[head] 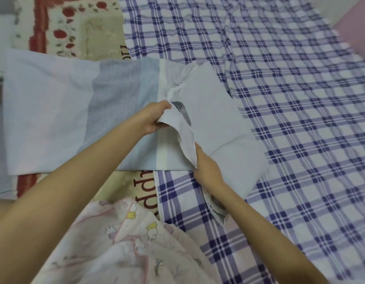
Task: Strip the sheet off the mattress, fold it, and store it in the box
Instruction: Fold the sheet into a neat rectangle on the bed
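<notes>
On the plaid sheet, left hand and right hand pinch the pillowcase mouth, pillow partly inside.

Bare left hand, bare right hand

We are in a home bedroom: a blue-checked sheet lies spread flat, a floral rug beside it, and cartoon-print bedding bunched near us.

brown letter fragments, floral rug, illegible
</notes>
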`<action>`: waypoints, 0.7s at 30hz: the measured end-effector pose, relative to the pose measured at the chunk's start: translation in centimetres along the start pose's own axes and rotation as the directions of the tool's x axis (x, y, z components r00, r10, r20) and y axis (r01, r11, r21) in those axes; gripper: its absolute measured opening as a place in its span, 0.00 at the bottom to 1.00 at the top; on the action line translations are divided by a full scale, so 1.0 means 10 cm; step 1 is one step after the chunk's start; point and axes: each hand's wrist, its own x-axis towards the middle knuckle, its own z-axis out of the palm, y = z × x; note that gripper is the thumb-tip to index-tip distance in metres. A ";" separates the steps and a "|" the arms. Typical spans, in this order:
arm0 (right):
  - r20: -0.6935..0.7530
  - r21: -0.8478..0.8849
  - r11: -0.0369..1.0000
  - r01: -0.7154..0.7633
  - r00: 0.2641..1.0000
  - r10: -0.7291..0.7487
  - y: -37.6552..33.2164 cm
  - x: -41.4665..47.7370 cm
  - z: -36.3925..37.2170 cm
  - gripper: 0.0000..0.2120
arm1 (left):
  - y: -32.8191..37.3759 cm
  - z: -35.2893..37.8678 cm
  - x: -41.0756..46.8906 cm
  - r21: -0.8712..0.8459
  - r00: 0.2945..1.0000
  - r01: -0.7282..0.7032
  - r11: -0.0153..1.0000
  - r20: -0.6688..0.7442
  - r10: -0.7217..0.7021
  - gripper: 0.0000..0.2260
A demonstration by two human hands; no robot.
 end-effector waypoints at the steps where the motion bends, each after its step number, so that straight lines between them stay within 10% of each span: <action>1: 0.030 0.058 0.998 -0.018 0.999 0.016 0.08 0.07 -0.23 0.29 | 0.07 0.10 0.01 -0.020 1.000 -0.023 1.000 0.005 0.023 0.04; 6: -0.175 0.166 0.951 -0.262 0.941 0.290 0.53 0.56 -1.89 0.17 | 0.63 0.62 0.03 -0.053 0.920 -0.220 0.974 0.322 0.225 0.12; 11: -0.782 0.210 0.763 -0.611 0.363 0.506 0.86 0.82 -2.96 0.27 | 0.86 0.65 -0.06 0.247 0.873 -0.411 0.878 0.386 0.300 0.15; 15: -0.778 -0.002 0.927 -0.375 0.583 0.234 0.22 1.06 -2.18 0.34 | 0.50 0.08 -0.08 0.506 0.898 -0.440 0.742 0.272 0.347 0.15; 21: -0.324 -0.088 0.988 0.124 0.935 -0.146 -1.33 1.09 0.01 0.34 | 0.02 -1.35 -0.29 0.677 0.909 -0.291 0.676 -0.024 0.416 0.11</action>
